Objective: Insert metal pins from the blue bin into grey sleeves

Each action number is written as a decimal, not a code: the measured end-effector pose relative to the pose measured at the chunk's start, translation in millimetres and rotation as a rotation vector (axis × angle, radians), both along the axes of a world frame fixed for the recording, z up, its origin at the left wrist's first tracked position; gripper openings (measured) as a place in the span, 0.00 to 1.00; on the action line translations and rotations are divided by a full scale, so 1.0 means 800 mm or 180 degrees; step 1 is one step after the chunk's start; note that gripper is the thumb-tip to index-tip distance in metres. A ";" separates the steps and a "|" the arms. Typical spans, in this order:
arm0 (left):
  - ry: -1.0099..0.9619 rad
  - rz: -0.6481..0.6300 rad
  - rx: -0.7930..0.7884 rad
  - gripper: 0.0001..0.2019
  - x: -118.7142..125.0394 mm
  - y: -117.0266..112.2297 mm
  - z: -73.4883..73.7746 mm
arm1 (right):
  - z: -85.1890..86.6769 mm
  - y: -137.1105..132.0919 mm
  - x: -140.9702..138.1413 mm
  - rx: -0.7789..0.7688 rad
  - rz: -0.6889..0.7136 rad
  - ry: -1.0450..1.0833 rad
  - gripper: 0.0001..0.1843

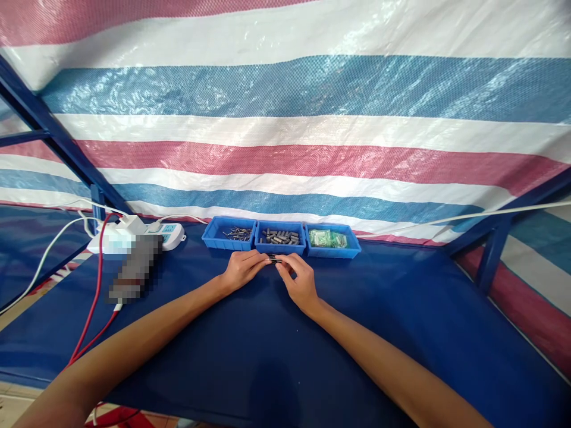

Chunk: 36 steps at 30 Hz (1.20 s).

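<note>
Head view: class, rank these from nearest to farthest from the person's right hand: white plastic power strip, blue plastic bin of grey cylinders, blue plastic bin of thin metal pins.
1. Blue bin of grey cylinders: middle bin, just beyond the right hand.
2. Blue bin of thin metal pins: left end of the row.
3. White power strip: farther left.

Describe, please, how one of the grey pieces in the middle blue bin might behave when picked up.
The grey pieces look short and rod-like, so one would probably roll if dropped on the flat table. Their straight, unbent outlines suggest they are stiff. As they lie loosely heaped in the middle bin, neighbours may shift.
</note>
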<state>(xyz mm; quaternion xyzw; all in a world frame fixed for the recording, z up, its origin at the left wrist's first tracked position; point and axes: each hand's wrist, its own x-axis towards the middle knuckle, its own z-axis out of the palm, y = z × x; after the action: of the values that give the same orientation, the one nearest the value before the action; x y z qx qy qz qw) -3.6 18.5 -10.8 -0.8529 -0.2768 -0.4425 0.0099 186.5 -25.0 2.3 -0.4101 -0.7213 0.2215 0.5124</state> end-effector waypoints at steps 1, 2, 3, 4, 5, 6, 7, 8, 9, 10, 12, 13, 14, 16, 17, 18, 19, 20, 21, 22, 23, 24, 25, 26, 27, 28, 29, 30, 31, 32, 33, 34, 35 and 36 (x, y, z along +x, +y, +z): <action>-0.0023 0.0069 0.0011 0.08 0.000 0.000 0.000 | -0.001 0.000 0.000 0.0007 -0.0005 -0.0002 0.13; -0.0046 0.0125 0.0023 0.08 0.001 -0.001 -0.001 | -0.002 0.001 0.000 0.0019 -0.0013 0.0001 0.14; -0.0067 0.0166 0.0038 0.08 0.001 0.000 -0.001 | -0.003 0.001 0.000 0.0032 -0.0017 0.0008 0.14; -0.0079 0.0192 0.0056 0.08 0.001 0.000 -0.002 | -0.004 0.002 0.000 0.0046 -0.0018 0.0019 0.15; -0.0075 0.0206 0.0071 0.08 0.001 0.001 -0.003 | -0.005 0.002 0.000 0.0057 -0.0016 0.0031 0.15; -0.0062 0.0214 0.0083 0.08 0.001 0.001 -0.004 | -0.005 0.002 0.000 0.0063 -0.0013 0.0041 0.16; -0.0048 0.0220 0.0094 0.08 0.001 0.002 -0.005 | -0.005 0.002 0.000 0.0066 -0.0010 0.0049 0.16; -0.0034 0.0232 0.0099 0.08 0.001 0.002 -0.005 | -0.005 0.002 0.000 0.0064 -0.0010 0.0056 0.16; -0.0018 0.0244 0.0097 0.08 0.001 0.002 -0.006 | -0.005 0.002 0.000 0.0059 -0.0009 0.0064 0.16; -0.0012 0.0258 0.0092 0.08 0.001 0.002 -0.006 | -0.005 0.002 0.000 0.0054 -0.0009 0.0072 0.16; -0.0015 0.0272 0.0073 0.07 0.002 0.001 -0.005 | -0.004 0.002 0.000 0.0054 -0.0004 0.0086 0.17; -0.0014 0.0273 0.0063 0.07 0.002 0.001 -0.005 | -0.004 0.002 0.000 0.0057 -0.0001 0.0090 0.17; -0.0014 0.0277 0.0057 0.07 0.002 0.001 -0.005 | -0.004 0.002 0.000 0.0057 0.0001 0.0089 0.17; -0.0021 0.0282 0.0060 0.07 0.002 0.001 -0.004 | -0.004 0.002 0.000 0.0042 -0.0008 0.0083 0.17; -0.0035 0.0286 0.0058 0.07 0.002 0.002 -0.004 | -0.005 0.001 0.000 0.0019 -0.0019 0.0094 0.16; -0.0063 0.0299 0.0052 0.07 0.002 0.002 -0.004 | -0.006 0.001 0.000 -0.0019 -0.0032 0.0125 0.16; -0.0101 0.0315 0.0039 0.07 0.002 0.003 -0.004 | -0.007 0.002 0.001 -0.0069 -0.0043 0.0185 0.16; -0.0131 0.0324 0.0021 0.07 0.002 0.003 -0.004 | -0.007 0.002 0.002 -0.0133 -0.0051 0.0275 0.17; -0.0133 0.0315 0.0006 0.07 0.002 0.003 -0.004 | -0.008 0.002 0.002 -0.0206 -0.0047 0.0382 0.18; -0.0093 0.0284 -0.0001 0.07 0.002 0.003 -0.004 | -0.009 0.002 0.003 -0.0285 -0.0023 0.0488 0.19; -0.0009 0.0225 0.0008 0.08 0.002 0.003 -0.004 | -0.009 0.002 0.004 -0.0355 0.0018 0.0579 0.21; 0.0099 0.0149 0.0026 0.08 0.002 0.003 -0.004 | -0.009 0.002 0.005 -0.0405 0.0076 0.0640 0.23; 0.0207 0.0074 0.0046 0.08 0.002 0.003 -0.004 | -0.009 0.001 0.006 -0.0438 0.0144 0.0667 0.24; 0.0283 0.0019 0.0066 0.08 0.002 0.002 -0.004 | -0.008 0.001 0.006 -0.0454 0.0218 0.0657 0.25; 0.0312 -0.0005 0.0078 0.08 0.002 0.002 -0.004 | -0.008 0.000 0.006 -0.0452 0.0293 0.0621 0.26; 0.0294 -0.0005 0.0075 0.08 0.002 0.002 -0.003 | -0.007 -0.001 0.007 -0.0437 0.0357 0.0572 0.26; 0.0254 0.0009 0.0059 0.08 0.003 0.001 -0.002 | -0.006 -0.002 0.007 -0.0414 0.0408 0.0519 0.26; 0.0206 0.0027 0.0041 0.07 0.003 0.001 -0.002 | -0.006 -0.003 0.007 -0.0391 0.0446 0.0473 0.27; 0.0160 0.0045 0.0021 0.07 0.003 0.001 -0.001 | -0.005 -0.004 0.007 -0.0368 0.0468 0.0444 0.27; 0.0122 0.0063 -0.0003 0.06 0.003 0.001 0.000 | -0.005 -0.004 0.007 -0.0350 0.0480 0.0429 0.27; 0.0093 0.0085 -0.0032 0.06 0.003 0.000 0.000 | -0.005 -0.004 0.007 -0.0341 0.0485 0.0427 0.27; 0.0064 0.0107 -0.0059 0.05 0.003 0.000 0.000 | -0.006 -0.004 0.007 -0.0338 0.0488 0.0434 0.27; 0.0022 0.0133 -0.0084 0.05 0.003 0.000 0.001 | -0.006 -0.004 0.007 -0.0337 0.0490 0.0446 0.26; -0.0027 0.0159 -0.0107 0.04 0.003 0.001 0.000 | -0.007 -0.004 0.007 -0.0337 0.0492 0.0457 0.26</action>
<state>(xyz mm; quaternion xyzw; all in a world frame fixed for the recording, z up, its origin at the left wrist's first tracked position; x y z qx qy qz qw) -0.9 19.0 -10.5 -0.8439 -0.3055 -0.4411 0.0055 191.7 -28.1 -2.9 -0.3628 -0.6995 0.3270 0.5217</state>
